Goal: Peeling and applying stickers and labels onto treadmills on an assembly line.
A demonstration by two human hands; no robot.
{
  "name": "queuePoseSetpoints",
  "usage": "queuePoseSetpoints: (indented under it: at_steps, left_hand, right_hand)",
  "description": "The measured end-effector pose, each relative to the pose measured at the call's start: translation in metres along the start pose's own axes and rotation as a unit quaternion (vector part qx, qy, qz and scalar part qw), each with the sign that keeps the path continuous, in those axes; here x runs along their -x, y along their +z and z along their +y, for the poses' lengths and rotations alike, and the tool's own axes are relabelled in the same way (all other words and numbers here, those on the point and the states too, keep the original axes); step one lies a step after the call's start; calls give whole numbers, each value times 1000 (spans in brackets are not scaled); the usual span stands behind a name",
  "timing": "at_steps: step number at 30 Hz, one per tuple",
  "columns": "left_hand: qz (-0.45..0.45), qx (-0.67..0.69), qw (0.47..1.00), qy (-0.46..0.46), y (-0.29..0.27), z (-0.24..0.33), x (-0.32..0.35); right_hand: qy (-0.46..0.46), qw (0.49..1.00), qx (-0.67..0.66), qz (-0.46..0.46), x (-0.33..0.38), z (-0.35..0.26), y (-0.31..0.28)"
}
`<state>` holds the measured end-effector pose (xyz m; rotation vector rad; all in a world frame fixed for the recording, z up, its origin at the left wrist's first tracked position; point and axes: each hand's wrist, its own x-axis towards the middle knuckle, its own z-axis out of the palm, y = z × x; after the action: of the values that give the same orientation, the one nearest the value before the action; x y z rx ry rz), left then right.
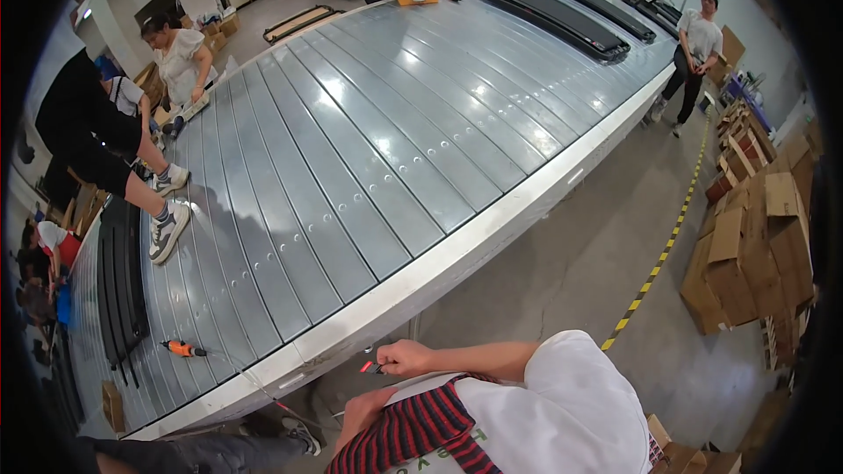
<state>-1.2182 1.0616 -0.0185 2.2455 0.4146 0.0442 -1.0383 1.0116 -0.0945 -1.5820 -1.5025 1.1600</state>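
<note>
My right hand (406, 357) is in front of the long table's white edge, its fingers closed around a small black and red object (372, 368) whose kind I cannot make out. Below it, a bare patch of my left arm (362, 411) shows beside a red and black striped cloth (413, 426); the fingers on that side are hidden. Closest on the table is an orange and black corded power tool (183, 348), lying on the metal slats. Its cable (250, 375) runs over the white edge (351, 320) toward my body.
Black slatted panels (121, 281) lie at the table's left, with more black panels (553, 17) at the far end. A person in sneakers (169, 230) stands on the slats. Other people work around the table. Cardboard boxes (746, 254) stack beyond a yellow-black floor line (659, 263).
</note>
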Motion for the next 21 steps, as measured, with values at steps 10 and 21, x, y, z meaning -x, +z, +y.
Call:
queuePoseSetpoints:
  at_steps: [10,21]
  left_hand:
    - [-2,-59,997,58,0,-8,18]
    - [57,-27,998,-23,-28,-19,111]
  right_hand:
    - [44,999,29,13,12,-13,11]
    - [-13,998,43,-47,-25,-48,106]
